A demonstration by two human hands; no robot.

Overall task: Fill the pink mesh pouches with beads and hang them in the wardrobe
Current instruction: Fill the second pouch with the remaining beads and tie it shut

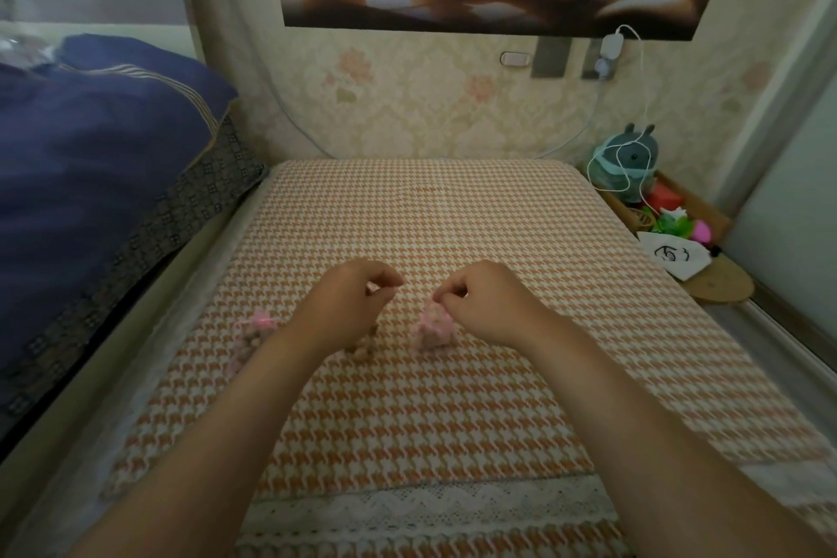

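A pink mesh pouch (432,328) filled with brownish beads stands on the orange houndstooth cloth (430,412) in the middle. My right hand (484,301) pinches its top with curled fingers. My left hand (351,301) is curled too, its thumb and fingertips pinched together as if on a thin string, which is too blurred to make out. A few loose brown beads (360,351) lie under my left wrist. A second filled pink pouch (251,338) lies on the cloth to the left, apart from both hands.
A dark blue quilt (90,159) is piled on the bed to the left. At the right edge sit a wooden box with a plush toy (627,163), a white cable and a small white bag (675,256). A patterned wall stands behind the table.
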